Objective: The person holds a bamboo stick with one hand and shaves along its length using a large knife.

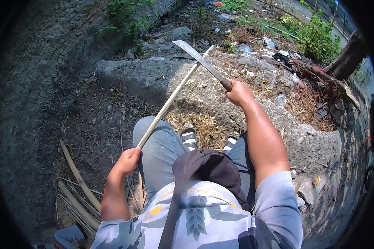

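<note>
My right hand [240, 93] is closed around the dark handle of a machete [212, 69], its long blade pointing up and to the left. Low on the left, my left hand [128, 161] grips the near end of a long, pale bamboo strip [169, 100]. The strip slants up and away past my knee, and the machete blade crosses it near its far end. Under that crossing lies a rough stone ledge [245, 66] strewn with shavings.
Bamboo pieces [79, 176] lie on the ground at left, near another person's trouser leg [68, 237]. A rough wall [37, 91] rises on the left. A tree trunk [348, 56], litter and dry straw [305, 103] are at right. A dark bag [214, 170] rests on my lap.
</note>
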The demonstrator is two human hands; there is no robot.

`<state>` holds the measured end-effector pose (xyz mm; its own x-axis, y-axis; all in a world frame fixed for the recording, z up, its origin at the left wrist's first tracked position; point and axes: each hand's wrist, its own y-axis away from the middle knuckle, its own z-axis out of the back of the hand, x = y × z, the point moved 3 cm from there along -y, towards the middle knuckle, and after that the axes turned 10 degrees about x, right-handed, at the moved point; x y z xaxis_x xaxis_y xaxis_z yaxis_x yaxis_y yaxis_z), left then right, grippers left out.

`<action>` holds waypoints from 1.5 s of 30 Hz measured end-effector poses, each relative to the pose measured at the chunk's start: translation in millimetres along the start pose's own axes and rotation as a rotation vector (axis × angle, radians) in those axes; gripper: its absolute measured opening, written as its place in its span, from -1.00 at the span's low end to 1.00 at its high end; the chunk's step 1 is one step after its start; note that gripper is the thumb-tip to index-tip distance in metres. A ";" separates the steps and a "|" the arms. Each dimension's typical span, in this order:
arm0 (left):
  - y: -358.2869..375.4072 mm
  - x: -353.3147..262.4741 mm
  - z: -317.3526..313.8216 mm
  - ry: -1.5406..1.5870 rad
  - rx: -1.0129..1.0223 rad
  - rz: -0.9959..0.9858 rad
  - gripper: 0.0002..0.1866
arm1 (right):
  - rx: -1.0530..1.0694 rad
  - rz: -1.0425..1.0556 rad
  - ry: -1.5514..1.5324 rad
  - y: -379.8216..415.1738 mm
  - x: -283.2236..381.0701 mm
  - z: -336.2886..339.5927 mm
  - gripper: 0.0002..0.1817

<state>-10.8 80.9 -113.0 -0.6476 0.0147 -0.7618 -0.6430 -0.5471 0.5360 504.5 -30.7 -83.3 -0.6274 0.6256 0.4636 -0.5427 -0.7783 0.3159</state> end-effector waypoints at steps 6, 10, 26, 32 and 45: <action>0.9 0.0 -0.1 -0.013 0.014 0.013 -0.46 | -0.006 0.077 -0.032 6.9 9.9 0.3 -0.68; 1.6 -0.1 -0.1 -0.021 -0.006 0.030 -0.45 | 0.197 0.124 -0.423 -5.6 -3.1 -7.5 -0.70; 5.6 4.1 -3.3 -0.091 -0.074 0.015 -0.42 | 0.129 0.362 0.228 17.8 29.2 -8.6 -0.68; 9.8 -23.4 -4.7 -0.150 -0.049 0.054 -0.44 | -0.029 -0.022 -0.050 -11.2 -23.0 -4.5 -0.66; 3.8 -16.2 2.2 -0.090 0.010 0.075 -0.44 | -0.084 -0.094 0.075 -1.1 -18.6 5.5 -0.49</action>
<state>-3.7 80.4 -97.8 -0.7277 0.0500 -0.6840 -0.5955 -0.5409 0.5940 519.9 -41.8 -87.8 -0.6101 0.7003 0.3706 -0.6438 -0.7108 0.2833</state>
